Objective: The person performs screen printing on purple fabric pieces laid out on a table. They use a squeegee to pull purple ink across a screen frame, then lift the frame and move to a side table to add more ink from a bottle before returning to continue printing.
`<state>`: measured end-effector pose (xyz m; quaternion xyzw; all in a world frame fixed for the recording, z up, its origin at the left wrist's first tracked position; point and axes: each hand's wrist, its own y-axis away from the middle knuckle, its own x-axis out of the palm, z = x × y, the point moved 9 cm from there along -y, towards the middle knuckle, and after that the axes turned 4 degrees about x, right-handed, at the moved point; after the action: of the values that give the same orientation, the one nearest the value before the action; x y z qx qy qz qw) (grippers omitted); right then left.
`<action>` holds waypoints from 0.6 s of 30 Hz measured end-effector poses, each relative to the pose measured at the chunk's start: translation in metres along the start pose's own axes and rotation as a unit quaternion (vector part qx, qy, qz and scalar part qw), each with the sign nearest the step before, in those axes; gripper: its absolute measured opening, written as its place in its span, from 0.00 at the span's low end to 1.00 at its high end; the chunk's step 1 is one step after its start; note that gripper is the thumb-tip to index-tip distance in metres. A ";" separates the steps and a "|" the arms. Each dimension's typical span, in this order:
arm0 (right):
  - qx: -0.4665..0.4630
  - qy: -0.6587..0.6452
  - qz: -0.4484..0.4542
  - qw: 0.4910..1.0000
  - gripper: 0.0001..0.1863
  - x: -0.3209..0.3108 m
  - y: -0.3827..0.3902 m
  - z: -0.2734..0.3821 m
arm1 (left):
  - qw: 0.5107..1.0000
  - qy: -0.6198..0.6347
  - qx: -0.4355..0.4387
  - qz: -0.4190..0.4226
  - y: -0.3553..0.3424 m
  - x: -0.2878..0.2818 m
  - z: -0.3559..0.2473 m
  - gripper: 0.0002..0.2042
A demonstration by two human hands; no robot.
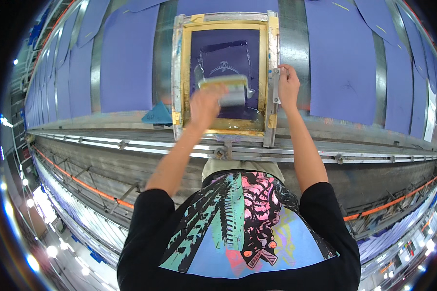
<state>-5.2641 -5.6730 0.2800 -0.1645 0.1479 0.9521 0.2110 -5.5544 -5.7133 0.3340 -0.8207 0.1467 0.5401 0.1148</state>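
Note:
In front of me a screen-printing frame (178, 58) with taped yellow borders lies on the long table. Its dark purple mesh (206, 36) carries a pale arc-shaped design and wet streaks of ink. My left hand (205, 105) is closed around a squeegee (235, 95), which lies crosswise over the lower half of the mesh; both are smeared by motion. At the frame's right edge, my right hand (288, 86) grips the metal side piece (276, 87), with its fingertips bent over the top. The palm side of that hand is hidden.
Purple fabric panels (128, 63) lie in rows along the table, with more panels (340, 72) to the right. A blue folded scrap (158, 114) sits left of the frame. Metal rails with bolts (301, 156) run along the table's near edge. An orange pipe (393, 198) is lower down.

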 end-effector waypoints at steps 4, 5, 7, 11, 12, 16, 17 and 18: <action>0.010 0.006 0.006 1.000 0.11 0.001 0.002 0.003 | 0.986 0.103 -0.086 0.094 -0.131 -0.044 0.045 0.20; 0.011 0.002 0.009 1.000 0.11 0.004 0.001 0.001 | 0.982 0.112 -0.094 0.117 -0.146 -0.045 0.056 0.20; 0.014 -0.008 0.008 1.000 0.11 0.007 -0.002 -0.005 | 0.991 0.035 -0.101 0.073 -0.156 -0.043 0.050 0.20; 0.027 -0.012 -0.003 1.000 0.10 0.004 -0.002 -0.006 | 0.999 -0.024 -0.006 -0.047 -0.091 -0.015 0.020 0.21; 0.021 -0.018 -0.003 1.000 0.10 0.005 -0.003 -0.007 | 0.996 0.012 0.025 -0.079 -0.064 -0.008 0.019 0.22; 0.015 -0.021 -0.005 1.000 0.11 0.005 -0.005 -0.010 | 0.994 0.022 0.076 -0.072 -0.020 -0.019 -0.003 0.21; 0.019 -0.023 -0.001 1.000 0.11 0.005 -0.005 -0.008 | 0.995 0.037 0.072 -0.066 -0.023 -0.023 -0.006 0.20; 0.023 -0.026 0.002 0.999 0.11 0.005 -0.005 -0.006 | 0.998 0.060 0.007 -0.027 -0.045 -0.021 0.012 0.21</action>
<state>-5.2648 -5.6685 0.2716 -0.1347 0.1648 0.9527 0.2169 -5.5561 -5.6649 0.3497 -0.8545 0.1351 0.4854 0.1262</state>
